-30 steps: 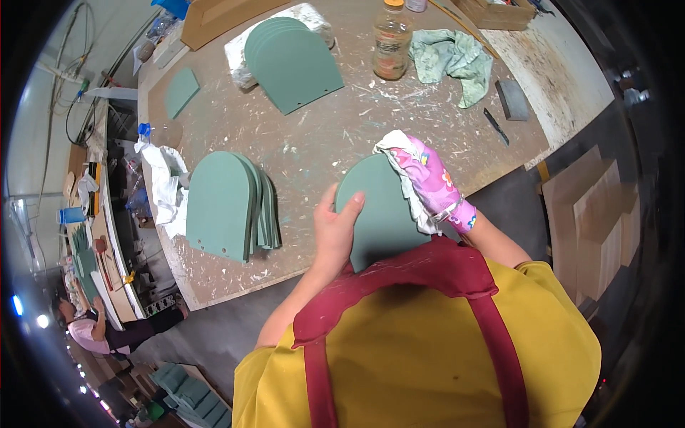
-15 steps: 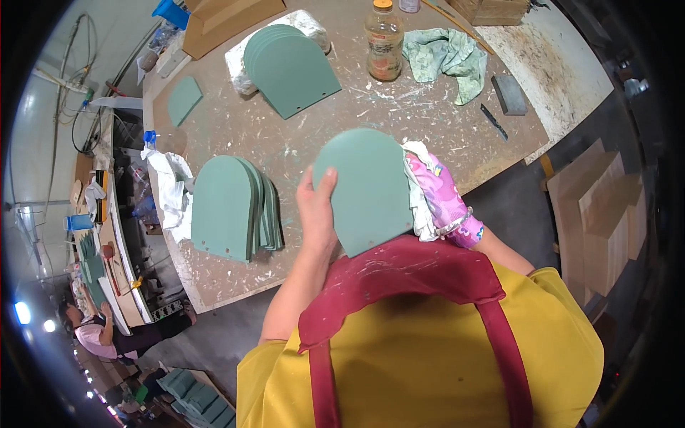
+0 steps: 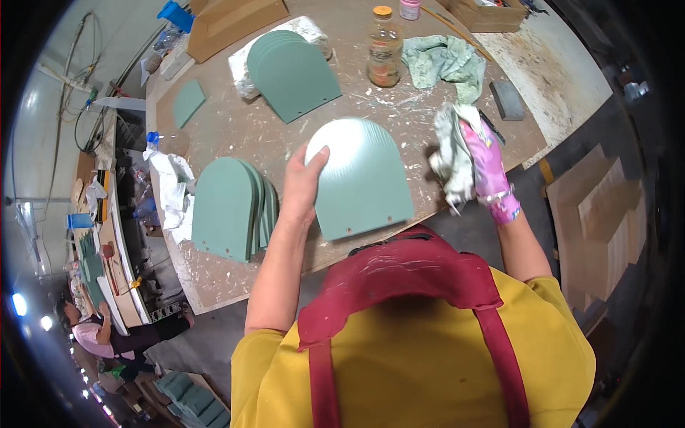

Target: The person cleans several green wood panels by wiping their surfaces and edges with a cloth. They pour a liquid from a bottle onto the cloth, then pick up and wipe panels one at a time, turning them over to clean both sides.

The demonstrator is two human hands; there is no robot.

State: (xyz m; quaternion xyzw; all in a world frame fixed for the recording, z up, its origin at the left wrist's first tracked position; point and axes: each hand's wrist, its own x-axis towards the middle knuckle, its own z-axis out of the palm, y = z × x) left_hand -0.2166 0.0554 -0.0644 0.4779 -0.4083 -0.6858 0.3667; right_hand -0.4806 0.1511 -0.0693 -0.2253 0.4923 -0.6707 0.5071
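Note:
A green arch-shaped panel, with small holes along its straight edge, is gripped at its left side by my bare left hand, thumb on its face. Light glares off its rounded top. To the right of the panel, apart from it, my right hand in a pink patterned glove is closed on a crumpled whitish cloth. Several like panels stand in an overlapping stack left of my left hand. More panels lie fanned out farther back, on a white wrapped block.
On the scuffed worktable stand an orange-capped bottle and a greenish rag. A grey block and a dark knife-like tool lie at the right. White cloth hangs over the left edge. Another person is at far left.
My right hand, with the cloth, has moved away from the panel to the right. The panel in my left hand has shifted slightly left and tilted, catching the light.

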